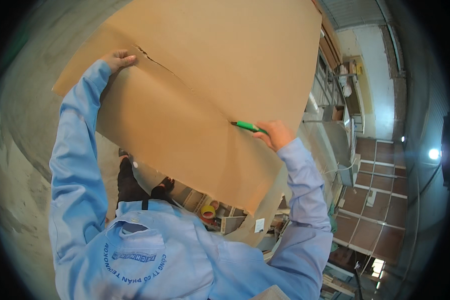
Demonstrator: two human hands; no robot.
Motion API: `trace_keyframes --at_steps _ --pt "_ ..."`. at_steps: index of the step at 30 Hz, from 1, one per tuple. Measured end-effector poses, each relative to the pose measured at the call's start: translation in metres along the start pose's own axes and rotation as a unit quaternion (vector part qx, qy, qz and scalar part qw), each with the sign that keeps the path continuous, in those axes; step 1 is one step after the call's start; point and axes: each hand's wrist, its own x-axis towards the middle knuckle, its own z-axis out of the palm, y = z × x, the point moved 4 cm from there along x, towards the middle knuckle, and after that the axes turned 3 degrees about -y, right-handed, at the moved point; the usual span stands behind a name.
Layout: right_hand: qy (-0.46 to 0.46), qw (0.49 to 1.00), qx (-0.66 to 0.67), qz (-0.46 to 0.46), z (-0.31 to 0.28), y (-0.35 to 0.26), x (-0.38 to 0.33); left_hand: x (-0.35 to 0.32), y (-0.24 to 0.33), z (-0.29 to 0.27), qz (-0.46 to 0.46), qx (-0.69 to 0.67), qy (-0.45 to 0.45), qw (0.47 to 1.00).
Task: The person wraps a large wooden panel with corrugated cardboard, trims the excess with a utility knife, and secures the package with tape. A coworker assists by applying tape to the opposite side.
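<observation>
A large brown cardboard sheet spreads out in front of me, its near part sagging. A slit runs across it from the upper left, ragged at that end, down to the tip of a green utility knife. My right hand is closed round the knife's handle, and the dark tip meets the cardboard; the blade itself is too small to make out. At the sheet's left side, my left hand pinches the cardboard just beside the ragged end of the slit, thumb on top and the other fingers partly hidden.
Below the sheet's near edge, a yellow tape roll sits among items on a shelf or cart. My feet stand on the grey floor beneath. Shelving with boxes stands to the right, near a panelled partition.
</observation>
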Motion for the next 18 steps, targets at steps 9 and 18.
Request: trace_keyframes --at_steps 9,18 --pt "0.006 0.999 -0.029 0.02 0.014 0.019 -0.028 -0.006 0.0 -0.005 -0.041 -0.085 -0.016 0.995" --pt "-0.017 0.998 -0.018 0.061 0.019 0.041 -0.059 -0.006 0.002 -0.013 -0.054 0.037 0.049 0.997"
